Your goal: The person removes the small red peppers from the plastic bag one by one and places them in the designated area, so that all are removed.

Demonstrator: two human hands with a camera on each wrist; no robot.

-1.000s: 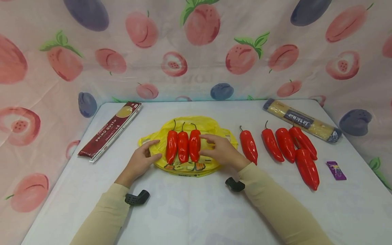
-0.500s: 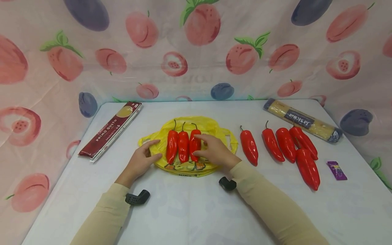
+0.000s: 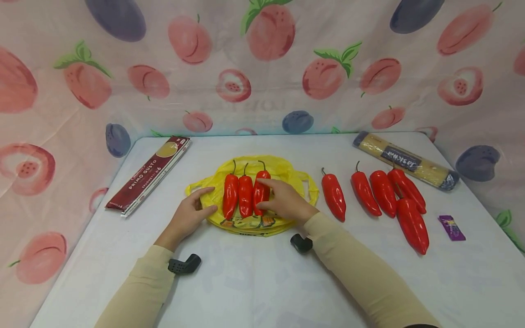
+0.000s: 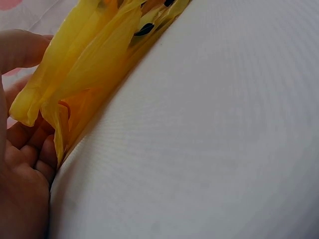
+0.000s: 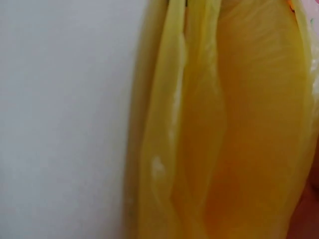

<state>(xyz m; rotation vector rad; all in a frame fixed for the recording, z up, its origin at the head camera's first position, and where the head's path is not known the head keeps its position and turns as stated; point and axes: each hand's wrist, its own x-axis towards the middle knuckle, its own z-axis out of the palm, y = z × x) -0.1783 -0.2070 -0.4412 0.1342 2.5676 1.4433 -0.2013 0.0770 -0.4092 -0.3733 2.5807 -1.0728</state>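
Note:
Three red peppers lie side by side on a flattened yellow bag [image 3: 287, 166]: the left one [image 3: 230, 196], the middle one [image 3: 245, 196] and the right one [image 3: 262, 193]. My right hand [image 3: 287, 199] holds the right pepper between thumb and fingers, covering part of it. At the bag's left edge rests my left hand [image 3: 189, 217], fingers relaxed and apart, holding nothing. In the left wrist view the left hand [image 4: 25, 169] is beside the crumpled bag [image 4: 84, 59]. Yellow bag folds [image 5: 249, 114] fill much of the right wrist view.
Right of the bag lie a single red pepper [image 3: 333, 196] and a group of several more [image 3: 411, 225]. A yellow spaghetti pack [image 3: 404, 159] is at the back right, a purple packet [image 3: 452, 228] at the right, a dark red spaghetti pack [image 3: 147, 175] at the left.
My right hand has moved left onto the right pepper and taken hold of it. That pepper has shifted slightly up and tilted. The left hand has stayed in place.

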